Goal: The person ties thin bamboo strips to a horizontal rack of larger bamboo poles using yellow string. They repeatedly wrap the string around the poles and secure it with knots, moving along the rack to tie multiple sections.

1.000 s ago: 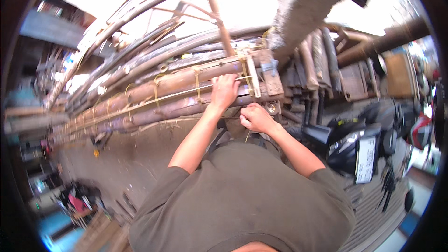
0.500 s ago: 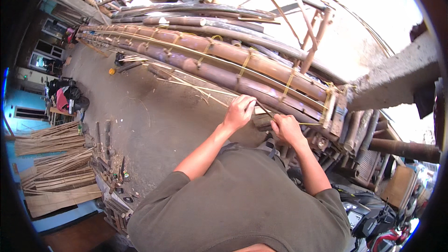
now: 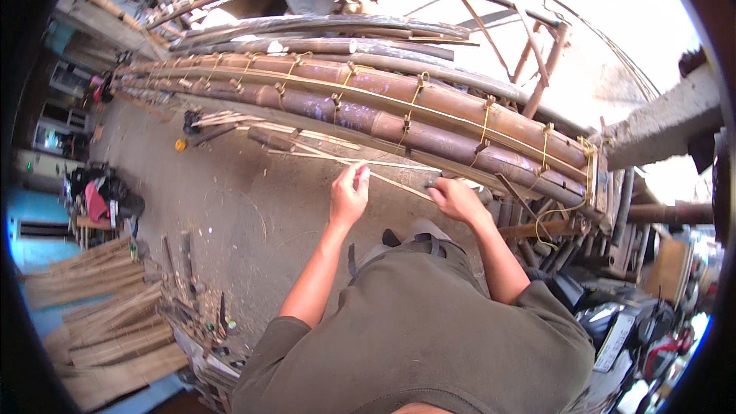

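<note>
My left hand (image 3: 349, 198) is raised in front of me, thumb and fingertips pinched together; what they hold, if anything, is too small to make out. To its right, my right hand (image 3: 458, 199) is closed, with a small dark end showing at its fingertips that I cannot name. Both hands are on the near side of a long pair of brown bamboo poles (image 3: 369, 119), bound with yellow cord (image 3: 486, 124) at intervals. Thin pale bamboo strips (image 3: 313, 147) lie beyond my left hand, and some pass behind the hands.
More bamboo poles (image 3: 299, 47) lie behind the bound pair. A concrete beam (image 3: 663, 119) juts in at the right, above a parked motorbike (image 3: 613, 341). Split bamboo mats (image 3: 115, 330) are stacked at lower left. Scraps litter the dirt floor (image 3: 230, 207).
My hands have moved apart, the left one shifting left. The dark stick earlier between them no longer shows there. The view has shifted, and a loop of yellow cord now hangs at the poles' right end.
</note>
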`<state>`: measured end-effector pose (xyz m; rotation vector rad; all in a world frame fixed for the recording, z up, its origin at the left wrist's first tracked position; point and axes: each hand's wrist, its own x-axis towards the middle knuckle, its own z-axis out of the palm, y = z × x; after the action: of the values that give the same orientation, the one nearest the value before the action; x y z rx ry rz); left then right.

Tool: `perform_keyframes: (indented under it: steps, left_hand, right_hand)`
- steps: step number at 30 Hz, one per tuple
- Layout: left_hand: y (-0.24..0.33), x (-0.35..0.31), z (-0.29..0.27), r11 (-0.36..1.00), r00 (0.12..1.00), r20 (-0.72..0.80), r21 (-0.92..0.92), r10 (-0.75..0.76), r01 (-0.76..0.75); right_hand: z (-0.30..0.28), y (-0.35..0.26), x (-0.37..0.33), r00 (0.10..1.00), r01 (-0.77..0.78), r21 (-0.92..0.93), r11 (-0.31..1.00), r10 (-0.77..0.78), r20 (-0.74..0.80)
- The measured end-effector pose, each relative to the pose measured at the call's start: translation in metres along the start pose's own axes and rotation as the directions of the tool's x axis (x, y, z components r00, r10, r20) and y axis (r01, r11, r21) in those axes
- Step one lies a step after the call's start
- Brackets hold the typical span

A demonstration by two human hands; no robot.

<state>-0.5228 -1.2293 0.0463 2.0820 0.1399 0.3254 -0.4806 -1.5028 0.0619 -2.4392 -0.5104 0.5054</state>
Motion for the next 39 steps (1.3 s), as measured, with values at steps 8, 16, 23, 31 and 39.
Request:
perform_keyframes:
  steps: [8, 16, 23, 31, 39]
  left_hand:
    - [0.009, 0.151, 0.042, 0.872, 0.86, 0.25, 0.1, 0.445, -0.48]
    - [-0.029, 0.214, 0.085, 0.658, 0.598, 0.645, 0.191, 0.476, -0.729]
    - [-0.018, 0.225, 0.091, 0.626, 0.538, 0.621, 0.096, 0.57, -0.774]
    - [-0.025, 0.226, 0.091, 0.799, 0.626, 0.612, -0.018, 0.484, -0.6]
    - [-0.032, 0.226, 0.087, 0.84, 0.693, 0.605, 0.073, 0.391, -0.537]
  right_hand:
    - [0.048, -0.051, 0.099, 0.983, -0.152, 0.943, 0.297, 0.147, 0.113]
    - [0.098, -0.047, 0.129, 0.771, 0.386, 0.69, -0.612, 0.625, 0.124]
    - [0.039, -0.096, 0.195, 0.266, 0.777, 0.495, 0.389, 0.509, -0.819]
    - [-0.055, -0.027, 0.271, 0.743, -0.508, -0.117, 0.853, 0.366, -0.56]
    - [-0.081, -0.117, 0.149, 0.851, 0.064, 0.194, 0.979, 0.048, -0.523]
